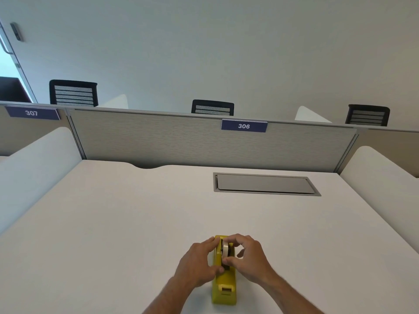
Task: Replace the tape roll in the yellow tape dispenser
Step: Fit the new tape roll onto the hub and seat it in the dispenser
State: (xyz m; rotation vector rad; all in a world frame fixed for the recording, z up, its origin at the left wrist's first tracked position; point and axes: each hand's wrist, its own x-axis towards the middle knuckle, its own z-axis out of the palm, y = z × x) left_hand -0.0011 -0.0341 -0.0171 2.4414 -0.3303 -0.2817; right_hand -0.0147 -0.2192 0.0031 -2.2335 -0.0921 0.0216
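The yellow tape dispenser stands on the white desk near the front edge, its cutter end toward me. A pale tape roll sits upright in its slot at the far end. My left hand grips the dispenser's left side, thumb at the front and fingers at the far end. My right hand pinches the tape roll between thumb and fingers from the right. The lower part of the roll is hidden inside the dispenser.
A grey cable hatch is set flush in the desk at the back right. A grey partition labelled 306 closes the back; white side dividers flank the desk. Black chairs stand beyond.
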